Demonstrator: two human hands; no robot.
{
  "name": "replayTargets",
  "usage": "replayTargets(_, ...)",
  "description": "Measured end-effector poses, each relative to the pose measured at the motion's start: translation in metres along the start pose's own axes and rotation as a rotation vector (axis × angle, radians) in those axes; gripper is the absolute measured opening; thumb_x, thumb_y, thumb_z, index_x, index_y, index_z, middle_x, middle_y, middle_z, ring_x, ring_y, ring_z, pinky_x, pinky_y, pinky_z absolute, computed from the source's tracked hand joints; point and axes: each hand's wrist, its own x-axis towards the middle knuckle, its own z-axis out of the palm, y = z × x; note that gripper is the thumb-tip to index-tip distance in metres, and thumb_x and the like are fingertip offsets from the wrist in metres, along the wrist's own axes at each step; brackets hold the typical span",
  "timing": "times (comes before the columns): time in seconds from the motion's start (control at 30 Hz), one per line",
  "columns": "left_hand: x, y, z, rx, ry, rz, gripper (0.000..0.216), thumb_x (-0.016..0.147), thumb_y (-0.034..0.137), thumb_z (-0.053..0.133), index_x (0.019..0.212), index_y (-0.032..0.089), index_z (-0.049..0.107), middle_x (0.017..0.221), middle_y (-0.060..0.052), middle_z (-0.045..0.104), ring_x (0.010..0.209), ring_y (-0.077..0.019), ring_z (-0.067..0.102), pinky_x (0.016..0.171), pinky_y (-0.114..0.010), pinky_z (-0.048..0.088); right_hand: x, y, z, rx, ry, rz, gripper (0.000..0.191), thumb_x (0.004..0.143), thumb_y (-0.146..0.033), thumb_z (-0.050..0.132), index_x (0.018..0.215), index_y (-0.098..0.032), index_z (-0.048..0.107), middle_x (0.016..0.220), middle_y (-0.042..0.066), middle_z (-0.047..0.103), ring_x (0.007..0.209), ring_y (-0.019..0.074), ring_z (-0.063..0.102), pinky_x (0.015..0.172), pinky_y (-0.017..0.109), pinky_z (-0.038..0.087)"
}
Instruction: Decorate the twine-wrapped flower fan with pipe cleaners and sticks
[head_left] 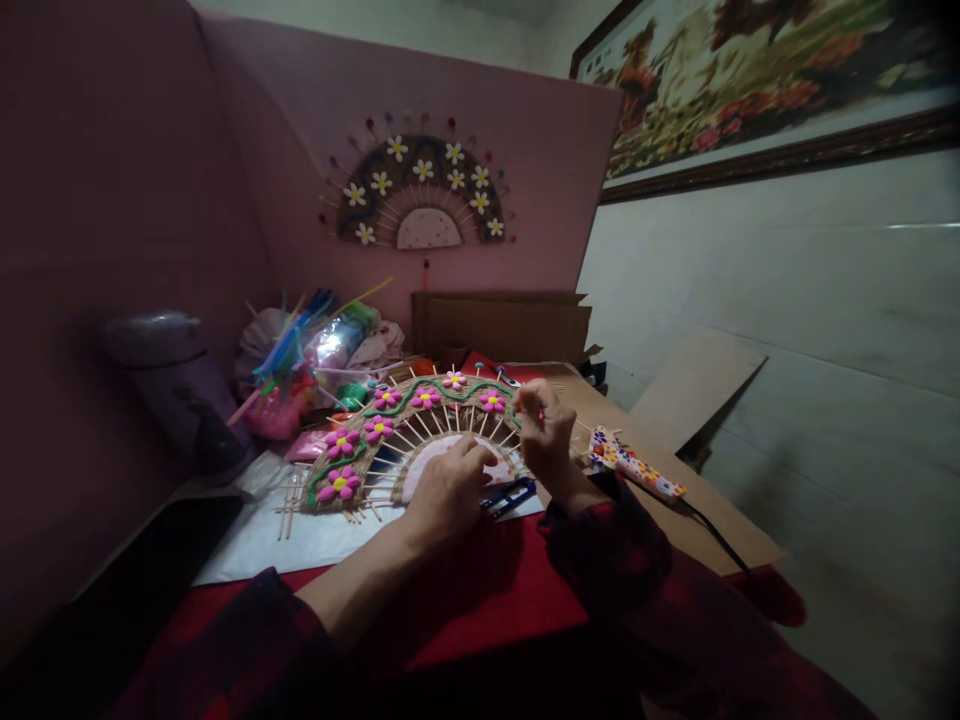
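Note:
A half-round craft fan (397, 420) made of sticks and twine lies before me, with pink clay flowers (341, 442) and a wavy green strip along its band. My left hand (450, 488) rests on the fan's pale dotted half-circle centre (431, 462), fingers loosely bent and holding nothing visible. At the fan's right end, my right hand (546, 430) is raised with its fingers pinched together. A speck of pink shows at those fingers, but what they hold is too small to make out. Blue-handled snips (511, 498) lie just below the fan, between my hands.
A flower-patterned tool (636, 465) with a black cord lies on cardboard at right. Bags of craft supplies (322, 350) and a tumbler (180, 390) stand at left. A finished fan with white flowers (424, 190) hangs on the pink panel behind. Red cloth (480, 600) covers the near edge.

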Motion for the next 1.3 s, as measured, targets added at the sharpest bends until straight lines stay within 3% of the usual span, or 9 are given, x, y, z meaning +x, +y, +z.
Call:
replayTargets(0.13,0.001,-0.002,-0.001,-0.072,0.070,-0.036,0.012,0.071,0.006,0.057,0.076,0.017,0.058,0.075,-0.003,0.058,0.067,-0.0138,0.056,0.062,-0.025,0.043,-0.007,-0.009,0.006,0.012,-0.126,-0.136,0.014,0.082,-0.030,0.056,0.074,-0.020,0.050,0.069,0.001,0.053,0.064,0.0149,0.049,0.061,0.027,0.039)
replayTargets(0.37,0.005,0.003,-0.010,-0.042,0.116,-0.125,0.016,0.072,0.006,0.048,0.081,0.016,0.057,0.074,-0.003,0.054,0.065,-0.0145,0.052,0.060,-0.026,0.043,-0.016,-0.014,0.012,0.098,-0.255,-0.253,0.009,0.084,-0.017,0.051,0.075,-0.020,0.052,0.069,0.002,0.053,0.068,0.0164,0.049,0.062,0.029,0.039)
replayTargets(0.47,0.006,0.003,-0.011,-0.058,0.170,-0.127,0.015,0.074,0.007,0.045,0.078,0.016,0.057,0.071,-0.002,0.053,0.064,-0.0144,0.051,0.061,-0.027,0.043,-0.017,-0.015,0.012,0.124,-0.248,-0.266,0.007,0.084,-0.017,0.051,0.078,-0.020,0.053,0.071,0.003,0.055,0.071,0.0169,0.050,0.066,0.030,0.041)
replayTargets(0.67,0.006,0.001,-0.012,-0.223,0.236,-0.190,0.031,0.069,0.002,0.045,0.090,0.017,0.061,0.074,-0.002,0.055,0.069,-0.0146,0.053,0.066,-0.028,0.043,-0.014,-0.022,0.010,0.145,-0.193,-0.269,0.008,0.085,-0.016,0.049,0.078,-0.020,0.052,0.072,0.003,0.056,0.072,0.0171,0.051,0.066,0.031,0.041)
replayTargets(0.73,0.007,0.001,-0.013,-0.356,0.249,-0.274,0.029,0.068,0.004,0.049,0.089,0.017,0.063,0.073,-0.002,0.057,0.068,-0.0144,0.054,0.066,-0.028,0.044,-0.014,-0.023,0.010,0.145,-0.178,-0.246,0.009,0.085,-0.017,0.049,0.077,-0.020,0.052,0.072,0.003,0.055,0.072,0.0172,0.051,0.065,0.032,0.041)
replayTargets(0.87,0.012,0.004,-0.017,-0.847,0.278,-0.544,0.021,0.067,0.015,0.060,0.088,0.015,0.063,0.068,-0.002,0.063,0.064,-0.0153,0.061,0.064,-0.029,0.048,-0.015,-0.023,0.011,0.146,-0.180,-0.203,0.010,0.085,-0.019,0.050,0.076,-0.020,0.052,0.072,0.003,0.056,0.071,0.0173,0.050,0.065,0.032,0.040)
replayTargets(0.97,0.016,0.006,-0.023,-1.123,0.282,-0.686,0.028,0.063,0.022,0.068,0.089,0.010,0.062,0.064,-0.003,0.065,0.059,-0.0160,0.062,0.062,-0.030,0.050,-0.014,-0.023,0.011,0.141,-0.186,-0.177,0.010,0.085,-0.019,0.051,0.075,-0.019,0.052,0.070,0.003,0.055,0.070,0.0170,0.049,0.064,0.031,0.040)
replayTargets(1.13,0.018,0.007,-0.029,-1.418,0.327,-0.741,0.035,0.055,0.017,0.076,0.086,0.008,0.062,0.062,-0.003,0.065,0.057,-0.0148,0.062,0.062,-0.029,0.051,-0.015,-0.026,0.010,0.153,-0.212,-0.172,0.010,0.085,-0.018,0.051,0.075,-0.019,0.053,0.071,0.003,0.056,0.072,0.0175,0.049,0.067,0.032,0.039)
replayTargets(1.3,0.020,0.009,-0.031,-1.492,0.344,-0.810,0.034,0.054,0.012,0.075,0.086,0.007,0.063,0.063,-0.003,0.065,0.058,-0.0145,0.063,0.062,-0.028,0.053,-0.016,-0.027,0.011,0.158,-0.220,-0.102,0.009,0.085,-0.019,0.051,0.076,-0.018,0.054,0.072,0.003,0.054,0.069,0.0164,0.048,0.064,0.031,0.038)
